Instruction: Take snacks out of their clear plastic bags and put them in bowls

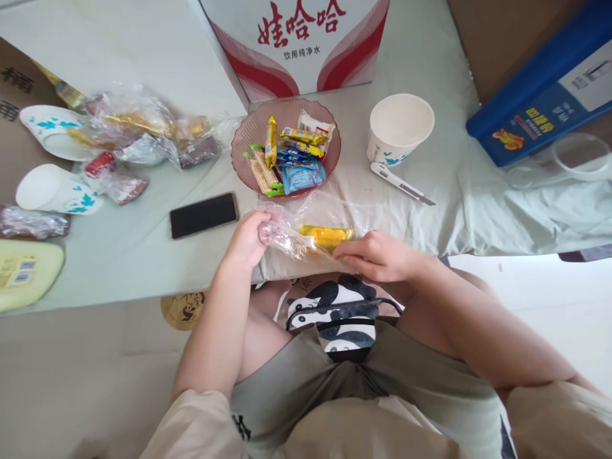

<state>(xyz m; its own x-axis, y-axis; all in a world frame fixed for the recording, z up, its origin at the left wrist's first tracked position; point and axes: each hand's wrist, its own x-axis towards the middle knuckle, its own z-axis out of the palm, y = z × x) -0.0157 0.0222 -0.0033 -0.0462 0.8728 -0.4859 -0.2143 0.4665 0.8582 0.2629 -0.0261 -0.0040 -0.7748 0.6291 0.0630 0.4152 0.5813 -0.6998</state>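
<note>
A yellow packet (329, 236) is held inside a clear plastic bag (285, 241) at the front edge of the cloth-covered bench (134, 255), just below the bowl and between the two hands. The bunched film of the bag is gripped by the left hand (248, 241), whose fingers are curled in tight; the bag is pinched by the right hand (380, 256) at the packet's right end, though whether the packet is also caught through the film cannot be told. Behind the bag, a pink fluted bowl (243, 137) is filled with small wrapped snacks (301, 177), by which yellow, blue, white and green-ended wrappers are shown. A dark-screened phone (204, 215) is laid flat near the left hand. To the right of the bowl, a white paper cup (400, 124) is stood upright, with a box cutter (401, 183) placed just in front of it. The bowl is backed by a red-and-white carton (306, 73). Farther left, bagged snacks (143, 131) are heaped beside two tipped paper cups, and a pale yellow bottle (29, 271) is cut off by the view's edge; at far right, a blue box (526, 115) is partly covered by clear plastic cups (581, 156)
</note>
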